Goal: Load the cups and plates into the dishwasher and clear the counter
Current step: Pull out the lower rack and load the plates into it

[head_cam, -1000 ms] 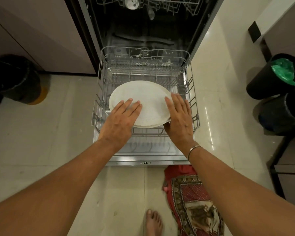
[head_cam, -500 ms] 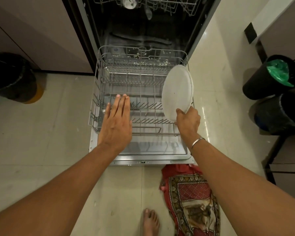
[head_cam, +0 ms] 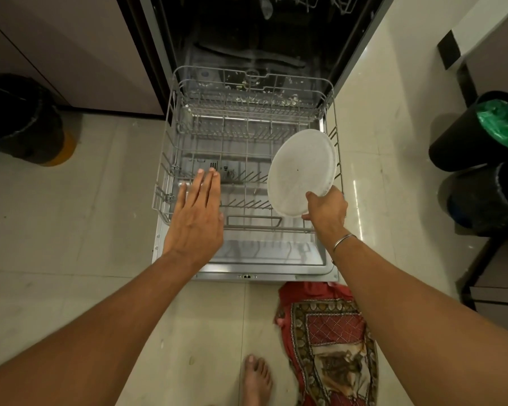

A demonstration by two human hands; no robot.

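A person is standing over an open dishwasher (head_cam: 276,39), its wire lower rack (head_cam: 165,159) pulled out above the lowered door (head_cam: 276,259). The right hand (head_cam: 326,210), a thin bangle (head_cam: 344,241) on its wrist, is gripping a round white plate (head_cam: 301,171) by the near rim, thumb on the face and fingers curled behind. The plate is tilting up nearly on edge at the rack's 3 o'clock side, its face turned toward 9 o'clock; whether its lower edge is touching the wires cannot be told. The left hand (head_cam: 195,218) is reaching palm down over the rack's 8 o'clock corner, fingers straight and held together, holding nothing; whether it is touching the wire cannot be told. Rows of tines are standing bare between the two hands. A bare foot (head_cam: 255,379) is showing at 6 o'clock on the pale tiled floor (head_cam: 71,230), just beside a red patterned cloth (head_cam: 326,332). Two black bins are sitting at 3 o'clock, the farther one (head_cam: 464,142) lined in green, the nearer one (head_cam: 487,197) just beside it. A third dark bin (head_cam: 21,118) is sitting at 9 o'clock.
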